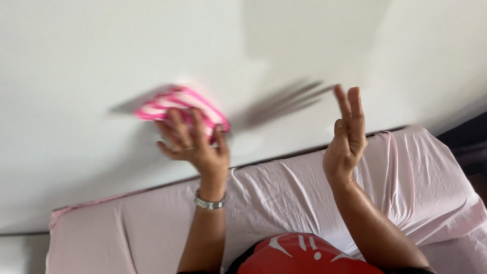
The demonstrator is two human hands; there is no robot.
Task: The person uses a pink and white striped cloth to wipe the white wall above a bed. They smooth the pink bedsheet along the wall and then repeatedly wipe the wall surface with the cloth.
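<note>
My left hand (195, 142) is raised and pressed flat on a pink and white striped cloth (175, 104), which lies against the white wall (76, 61). A silver bracelet (209, 203) circles that wrist, and a ring sits on one finger. My right hand (347, 137) is lifted to the right of it, fingers straight and apart, holding nothing and not touching the wall. Both hands are blurred by motion.
A mattress in a pale pink sheet (406, 177) runs along the wall below my hands. A red item with white marks (299, 256) lies at the bottom centre. A dark gap (469, 137) shows at the right edge.
</note>
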